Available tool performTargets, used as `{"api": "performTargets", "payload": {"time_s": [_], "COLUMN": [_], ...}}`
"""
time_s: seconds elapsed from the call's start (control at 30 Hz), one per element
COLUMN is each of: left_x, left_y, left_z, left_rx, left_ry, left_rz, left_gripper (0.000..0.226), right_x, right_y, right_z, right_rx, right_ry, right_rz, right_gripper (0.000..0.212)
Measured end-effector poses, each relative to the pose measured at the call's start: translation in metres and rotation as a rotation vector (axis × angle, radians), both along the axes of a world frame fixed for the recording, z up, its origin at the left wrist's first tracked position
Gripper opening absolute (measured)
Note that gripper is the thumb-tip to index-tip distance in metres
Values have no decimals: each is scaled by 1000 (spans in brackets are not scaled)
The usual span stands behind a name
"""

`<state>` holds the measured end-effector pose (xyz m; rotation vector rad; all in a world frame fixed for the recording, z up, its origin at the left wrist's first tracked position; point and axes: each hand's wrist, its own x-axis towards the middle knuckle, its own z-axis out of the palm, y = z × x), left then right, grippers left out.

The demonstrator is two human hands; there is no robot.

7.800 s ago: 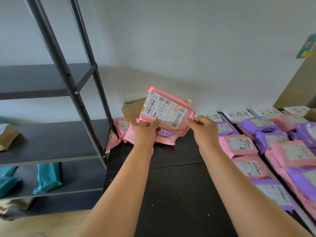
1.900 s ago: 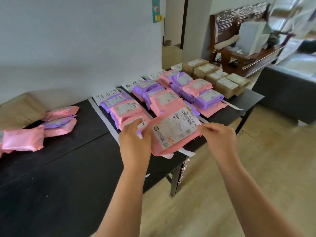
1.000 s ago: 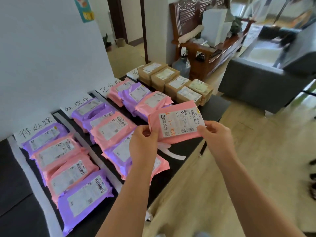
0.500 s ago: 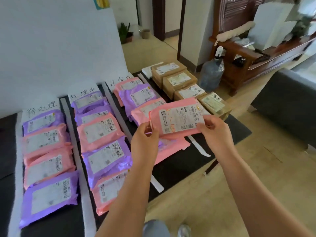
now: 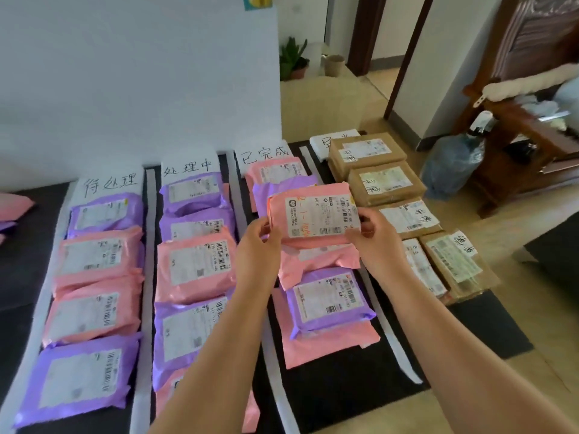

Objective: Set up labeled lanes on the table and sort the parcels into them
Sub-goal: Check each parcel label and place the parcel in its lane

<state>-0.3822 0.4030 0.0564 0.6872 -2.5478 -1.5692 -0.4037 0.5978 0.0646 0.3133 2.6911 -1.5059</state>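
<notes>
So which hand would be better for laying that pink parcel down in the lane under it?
Right, probably. Both hands pinch the parcel, but the right hand comes in over bare table, while the left hand reaches across the second lane's parcels and could brush them.

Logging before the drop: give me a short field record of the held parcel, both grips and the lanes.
held: pink parcel, label up, over lane 3
left grip: pinches its left edge
right grip: pinches its right edge
dividers: white strips on the black table
lane 1: sign 待处理; four parcels, purple, pink, pink, purple
lane 2: sign 处理中; purple and pink parcels
lane 3: sign 已完成; pink and purple parcels
lane 4: brown boxes; partly hidden sign
</notes>
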Motion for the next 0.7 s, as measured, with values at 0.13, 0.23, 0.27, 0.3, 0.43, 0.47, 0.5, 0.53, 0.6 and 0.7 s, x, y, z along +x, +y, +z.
{"api": "performTargets", "payload": {"time_s": [0.13,0.23,0.27,0.3,0.43,0.47,0.5,0.53,0.6,0.7], "left_x": [-46,-75,-85,-93,-114,-116,-118,-119,-119,-118], "left_y": [-10,-11,-12,-13,-16,-15,-14,-13,-11,-7], "left_z": [-7,-16,-21,-24,-38,-41,-44,-47,-52,-56], "left_rx": [-41,-68,-73,-72,-46,-49,-52,-50,-50,-78], "left_ry": [-4,-44,-60,-71,-144,-167,-182,-194,-212,-254], "left_rz": [20,38,41,43,47,44,41,45,68,70], "left_gripper": [33,33,34,36,38,36,34,32,31,31], "right_x": [-50,-82,-93,-103,-132,-136,-139,-142,-144,-146], "right_y": [-10,-11,-12,-12,-16,-17,-18,-18,-18,-17], "right_z": [-7,-16,-20,-24,-40,-44,-49,-53,-62,-70], "right_rx": [46,66,82,99,132,145,155,161,178,211], "right_ry": [-13,-53,-62,-65,-105,-121,-134,-146,-165,-199], "right_rz": [79,133,151,174,287,315,343,368,401,405], "right_gripper": [44,49,51,52,54,53,51,48,44,45]}}
